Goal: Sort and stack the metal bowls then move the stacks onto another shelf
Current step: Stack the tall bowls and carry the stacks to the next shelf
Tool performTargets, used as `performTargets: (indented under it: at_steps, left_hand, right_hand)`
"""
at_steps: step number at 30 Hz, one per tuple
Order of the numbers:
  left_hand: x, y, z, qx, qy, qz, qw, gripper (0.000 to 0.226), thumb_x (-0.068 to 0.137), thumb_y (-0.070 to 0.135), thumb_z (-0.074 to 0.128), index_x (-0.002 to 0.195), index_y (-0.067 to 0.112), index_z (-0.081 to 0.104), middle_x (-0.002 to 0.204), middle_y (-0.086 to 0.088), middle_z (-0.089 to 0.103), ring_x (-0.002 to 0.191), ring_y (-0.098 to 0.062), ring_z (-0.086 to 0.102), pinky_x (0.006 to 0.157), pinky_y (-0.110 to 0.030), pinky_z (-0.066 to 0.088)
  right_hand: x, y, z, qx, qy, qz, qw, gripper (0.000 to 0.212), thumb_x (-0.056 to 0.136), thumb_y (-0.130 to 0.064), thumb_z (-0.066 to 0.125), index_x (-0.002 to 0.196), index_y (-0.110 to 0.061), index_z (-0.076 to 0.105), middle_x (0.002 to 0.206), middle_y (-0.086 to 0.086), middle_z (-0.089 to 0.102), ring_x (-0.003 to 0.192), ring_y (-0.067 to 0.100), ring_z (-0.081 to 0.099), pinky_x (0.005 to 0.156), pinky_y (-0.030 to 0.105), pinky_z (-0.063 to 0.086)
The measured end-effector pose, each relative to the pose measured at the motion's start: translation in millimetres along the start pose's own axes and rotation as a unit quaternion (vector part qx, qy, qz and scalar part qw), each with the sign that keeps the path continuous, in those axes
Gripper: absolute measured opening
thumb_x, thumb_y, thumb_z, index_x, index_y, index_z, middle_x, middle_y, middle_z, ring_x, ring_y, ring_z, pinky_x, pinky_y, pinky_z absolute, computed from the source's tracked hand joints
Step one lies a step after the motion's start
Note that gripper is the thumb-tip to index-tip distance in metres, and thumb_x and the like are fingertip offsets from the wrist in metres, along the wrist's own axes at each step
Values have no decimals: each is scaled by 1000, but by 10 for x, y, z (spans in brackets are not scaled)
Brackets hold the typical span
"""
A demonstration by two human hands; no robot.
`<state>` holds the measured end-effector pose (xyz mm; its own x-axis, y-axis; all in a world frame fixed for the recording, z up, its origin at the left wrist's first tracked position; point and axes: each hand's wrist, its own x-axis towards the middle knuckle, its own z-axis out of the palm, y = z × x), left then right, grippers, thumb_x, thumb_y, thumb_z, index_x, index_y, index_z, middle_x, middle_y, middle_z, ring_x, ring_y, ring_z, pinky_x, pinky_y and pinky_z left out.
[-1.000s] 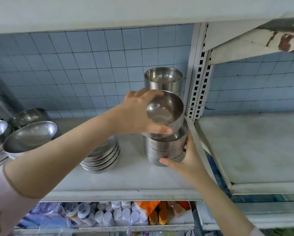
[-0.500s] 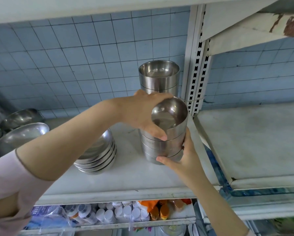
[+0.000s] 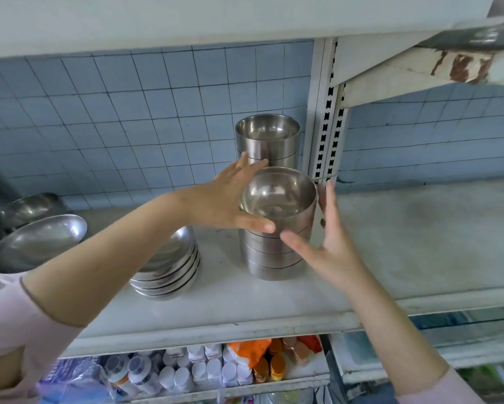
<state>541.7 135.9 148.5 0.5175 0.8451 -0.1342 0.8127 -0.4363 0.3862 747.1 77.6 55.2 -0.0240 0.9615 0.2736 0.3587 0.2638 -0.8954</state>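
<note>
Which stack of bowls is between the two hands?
The front deep-bowl stack, flanked by the left hand and right hand. The shallow stack sits left; the other deep stack stands behind.

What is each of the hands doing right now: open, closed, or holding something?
Left hand: open, fingers straight, thumb touching the near bowl stack.
Right hand: open, fingers straight alongside that stack's right side.

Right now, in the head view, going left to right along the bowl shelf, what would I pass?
Tilted wide bowls → stack of shallow bowls → front stack of deep bowls → slotted upright → right-hand shelf.
</note>
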Motion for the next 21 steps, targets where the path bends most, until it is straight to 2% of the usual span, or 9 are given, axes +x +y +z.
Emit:
performTargets:
  at_steps: [2,5,8,11,14,17,21]
  left_hand:
    - [-124,-182,-97,11,9,-19,1000,116,62,74,62,148,45,-10,157,14,-23,146,-8,-16,120,-45,4]
    - [-413,-547,-337,44,38,-54,997,112,60,81,55,147,49,-9,159,18,-13,147,-7,-4,120,-46,11]
    - [-811,-1005,-608,49,88,-81,992,120,50,95,46,149,44,0,160,15,4,146,-8,10,118,-38,17]
    - [-1266,-1505,-854,74,121,-130,981,126,46,100,41,150,39,6,159,9,15,144,-14,23,117,-39,23]
    - [-1756,-1968,-1035,94,127,-174,972,119,56,89,48,152,32,7,159,4,18,143,-17,25,115,-34,23]
    - [-2226,-2365,-1135,98,120,-231,960,112,63,75,54,153,28,6,160,1,17,144,-20,23,115,-35,22]
    - [-2729,-2850,-1197,96,96,-298,945,116,57,81,48,152,33,1,161,2,13,145,-22,21,116,-39,21]
  right_hand:
    - [73,-227,-65,-43,13,-25,999,115,70,-69,69,158,-40,0,163,-27,6,149,-7,10,121,27,16]
    - [222,-610,1,-114,20,-82,990,102,78,-62,66,159,-35,11,165,-19,15,150,-1,15,120,27,18]
    - [415,-986,291,-168,-6,-122,978,95,83,-60,65,158,-37,12,164,-18,18,147,-3,17,110,15,18]
    - [648,-1281,751,-182,-63,-143,971,90,87,-53,65,159,-31,16,164,-13,21,149,0,18,107,9,14]
    - [893,-1503,1304,-183,-123,-150,964,88,88,-53,65,159,-27,21,164,-8,25,149,6,23,109,11,15]
    - [1123,-1684,1877,-190,-185,-137,954,87,87,-58,63,158,-26,25,163,-8,27,149,9,25,108,14,17]
    - [1434,-1883,2661,-192,-242,-113,944,92,79,-71,59,155,-26,32,161,-7,33,147,10,32,117,25,23]
